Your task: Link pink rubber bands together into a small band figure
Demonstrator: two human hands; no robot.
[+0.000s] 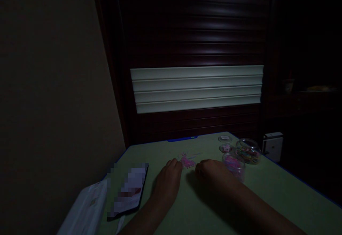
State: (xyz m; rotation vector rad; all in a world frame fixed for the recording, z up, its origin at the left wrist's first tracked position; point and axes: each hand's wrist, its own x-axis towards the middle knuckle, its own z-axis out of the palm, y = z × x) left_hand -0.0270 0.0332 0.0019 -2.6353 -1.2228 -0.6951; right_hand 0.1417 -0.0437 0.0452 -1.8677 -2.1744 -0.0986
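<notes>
A small tangle of thin pink bands (187, 161) lies on the pale green tabletop (176, 217) between my hands. My left hand (170, 174) rests at its left edge, fingers curled down and touching it or close to it; the fingertips are hidden. Just right of the tangle, my right hand (210, 170) is closed with the thumb side toward it, and what it pinches is too dark to make out. Behind my right wrist stands a clear jar (242, 172) of pink and purple bands, partly covered by the forearm.
A second clear jar (248, 151) holds multicoloured bands. Two round lids (225, 139) lie beside it, the nearer with pinkish bits on it. At left are a tablet-like device (133, 192) with a blurred screen and a white box (85, 206). A wall and dark slatted panel (197, 121) stand close.
</notes>
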